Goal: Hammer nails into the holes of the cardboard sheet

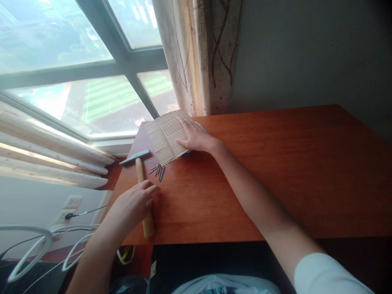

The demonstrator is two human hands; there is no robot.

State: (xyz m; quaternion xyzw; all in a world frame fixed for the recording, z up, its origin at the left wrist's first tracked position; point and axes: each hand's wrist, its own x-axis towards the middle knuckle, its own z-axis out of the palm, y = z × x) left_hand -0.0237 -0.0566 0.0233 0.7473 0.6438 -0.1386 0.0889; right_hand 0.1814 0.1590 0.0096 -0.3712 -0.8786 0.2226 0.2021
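My right hand [196,135] lies across the right part of a ridged piece of cardboard [167,139], thumb and fingers spread on its top. A patch of small dark holes or dots marks the cardboard's upper middle, and a bit of blue shows under its near edge. Over the wooden handle of a hammer [148,226] is my left hand [136,200], its fingers loosely bent and apart from the thumb. Whether it touches the handle is hard to see. The hammer's grey head points to the window side. Several nails [159,171] lie between hammer and cardboard.
The reddish-brown wooden table [290,171] stretches far to the right. Window panes [110,98] and a patterned curtain [196,61] stand behind it. At the lower left are a wall socket [65,215], a plugged-in cord and white looped tubes [45,241].
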